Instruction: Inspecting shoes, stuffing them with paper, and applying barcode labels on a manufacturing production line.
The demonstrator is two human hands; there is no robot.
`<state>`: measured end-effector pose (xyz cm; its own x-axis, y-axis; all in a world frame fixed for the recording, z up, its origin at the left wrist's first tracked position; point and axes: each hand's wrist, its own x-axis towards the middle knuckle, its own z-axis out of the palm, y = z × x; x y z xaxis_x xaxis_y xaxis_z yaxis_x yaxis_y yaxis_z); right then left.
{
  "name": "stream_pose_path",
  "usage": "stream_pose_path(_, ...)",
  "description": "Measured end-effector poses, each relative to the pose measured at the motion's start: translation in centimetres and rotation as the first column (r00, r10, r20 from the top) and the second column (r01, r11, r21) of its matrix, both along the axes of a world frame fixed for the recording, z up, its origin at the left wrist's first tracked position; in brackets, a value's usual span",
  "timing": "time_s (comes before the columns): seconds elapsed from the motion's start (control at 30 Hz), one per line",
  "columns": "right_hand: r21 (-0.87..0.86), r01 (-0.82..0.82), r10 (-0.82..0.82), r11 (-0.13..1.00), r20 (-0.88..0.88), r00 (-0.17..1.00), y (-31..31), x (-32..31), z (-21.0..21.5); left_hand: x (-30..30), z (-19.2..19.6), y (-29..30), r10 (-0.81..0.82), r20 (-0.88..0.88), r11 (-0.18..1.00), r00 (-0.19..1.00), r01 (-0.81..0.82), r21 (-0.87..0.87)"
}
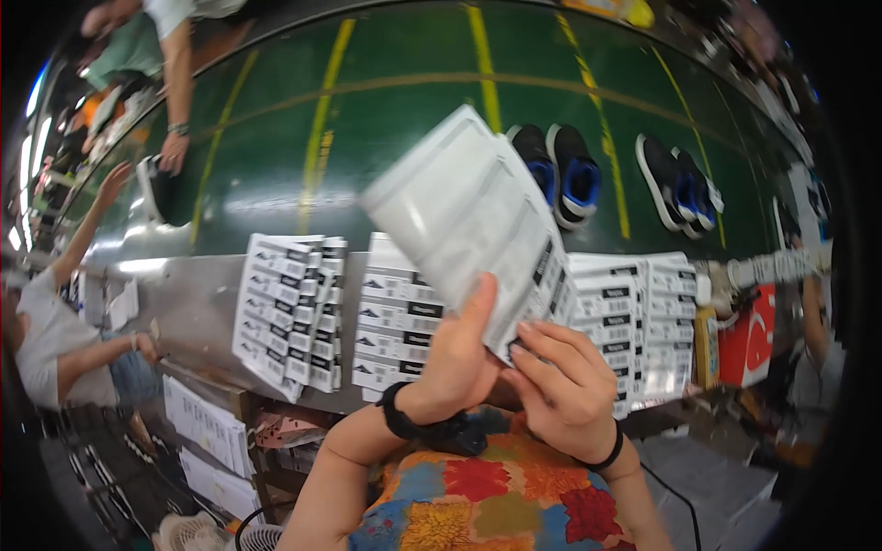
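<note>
A stack of white label sheets (pixel 459 220) is held up in front of me, tilted, its blank side mostly showing and black-and-white print along its right edge. My left hand (pixel 464 354) grips the sheets from below, thumb lying on top. At their lower right corner, my right hand (pixel 570 390) has its fingers pinched against the edge. Behind and below lie more label sheets (pixel 395 312) on the metal ledge. Another pile of label sheets (pixel 285 303) is fanned out to the left, and further label sheets (pixel 666 321) lie to the right.
A green conveyor belt (pixel 395 119) with yellow lines runs across ahead. On it stand two pairs of black shoes with blue linings, one pair (pixel 577 179) nearer the middle. At left, another person's hand (pixel 175 151) touches a black shoe (pixel 165 197). A red box (pixel 749 340) stands right.
</note>
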<state>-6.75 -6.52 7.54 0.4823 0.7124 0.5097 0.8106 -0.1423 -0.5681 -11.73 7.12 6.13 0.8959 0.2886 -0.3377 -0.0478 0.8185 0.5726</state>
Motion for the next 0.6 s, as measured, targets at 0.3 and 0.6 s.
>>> stream_pose_path(0.3,-0.022,-0.031,0.023,0.999,-0.305,0.952,1.4,-2.3,0.5,-4.0,-1.3,1.3,-0.100,0.116,0.994,0.988,0.105,-0.033)
stream_pose_path(0.6,0.150,-0.121,0.162,0.981,-0.309,0.937,2.0,-3.9,-1.3,-6.4,0.1,1.5,-0.033,0.188,0.997,0.982,0.019,0.080)
